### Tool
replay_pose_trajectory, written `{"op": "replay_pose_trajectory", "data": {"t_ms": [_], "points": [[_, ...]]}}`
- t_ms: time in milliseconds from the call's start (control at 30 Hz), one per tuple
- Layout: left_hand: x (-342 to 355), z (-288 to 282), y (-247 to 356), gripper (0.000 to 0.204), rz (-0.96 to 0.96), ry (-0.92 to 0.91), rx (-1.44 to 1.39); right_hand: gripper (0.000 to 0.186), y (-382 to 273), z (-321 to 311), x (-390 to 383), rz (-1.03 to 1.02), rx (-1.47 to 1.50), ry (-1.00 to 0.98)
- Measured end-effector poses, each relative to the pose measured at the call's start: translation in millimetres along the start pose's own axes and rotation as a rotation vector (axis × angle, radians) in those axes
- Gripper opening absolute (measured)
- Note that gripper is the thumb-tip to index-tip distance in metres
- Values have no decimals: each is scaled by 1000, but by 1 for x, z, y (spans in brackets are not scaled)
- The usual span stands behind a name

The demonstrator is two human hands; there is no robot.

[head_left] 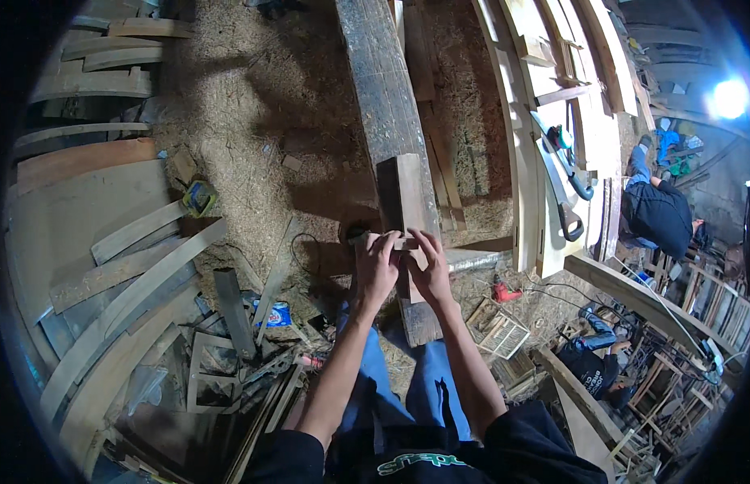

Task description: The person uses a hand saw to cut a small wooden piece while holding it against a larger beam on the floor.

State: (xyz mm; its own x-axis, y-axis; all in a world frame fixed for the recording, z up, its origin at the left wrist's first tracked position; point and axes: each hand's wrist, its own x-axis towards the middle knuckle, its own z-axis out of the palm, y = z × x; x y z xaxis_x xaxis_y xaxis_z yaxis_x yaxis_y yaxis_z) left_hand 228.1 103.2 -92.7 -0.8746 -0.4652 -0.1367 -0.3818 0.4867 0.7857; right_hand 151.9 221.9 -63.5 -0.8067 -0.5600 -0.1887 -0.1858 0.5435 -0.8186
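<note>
- I see both hands at the centre of the frame, set on a short wooden block [401,202] that lies along the near end of a long dark beam [383,89]; the beam runs from the top centre of the picture down toward me.
- My left hand [375,266] has its grip clenched around a small pale stick-like piece [391,240] laid crosswise at the near end of the block; I cannot tell whether it is a tool or a wood offcut.
- My right hand [430,270] presses flat-fingered on the same spot, fingertips on the crosswise piece and the block, grasping rather than loose.
- I judge the step in hand to be setting or marking: the piece is being squared against the block, both hands steadying it.
- The next move, as I read it, calls for one hand holding the block firm on the beam while the other keeps the crosswise piece from sliding.
- Around me: sawdust floor [254,105] in the upper left, curved planks [125,274] at left, a handsaw [559,189] on pale boards at right, a red drill [504,290] just right of my hands, and another person [656,211] crouched at far right.
</note>
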Motion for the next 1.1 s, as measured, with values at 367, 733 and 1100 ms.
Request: {"op": "replay_pose_trajectory", "data": {"t_ms": [367,733,1100], "points": [[-63,24,59,42,382,-191,-40,31,41,-40,-122,200,471,323],[-122,40,121,73,37,-762,-269,25,72,-112,-220,286,944,200],[-106,57,111,64,225,-861,155,31,104,-85,-235,377,750,152]]}}
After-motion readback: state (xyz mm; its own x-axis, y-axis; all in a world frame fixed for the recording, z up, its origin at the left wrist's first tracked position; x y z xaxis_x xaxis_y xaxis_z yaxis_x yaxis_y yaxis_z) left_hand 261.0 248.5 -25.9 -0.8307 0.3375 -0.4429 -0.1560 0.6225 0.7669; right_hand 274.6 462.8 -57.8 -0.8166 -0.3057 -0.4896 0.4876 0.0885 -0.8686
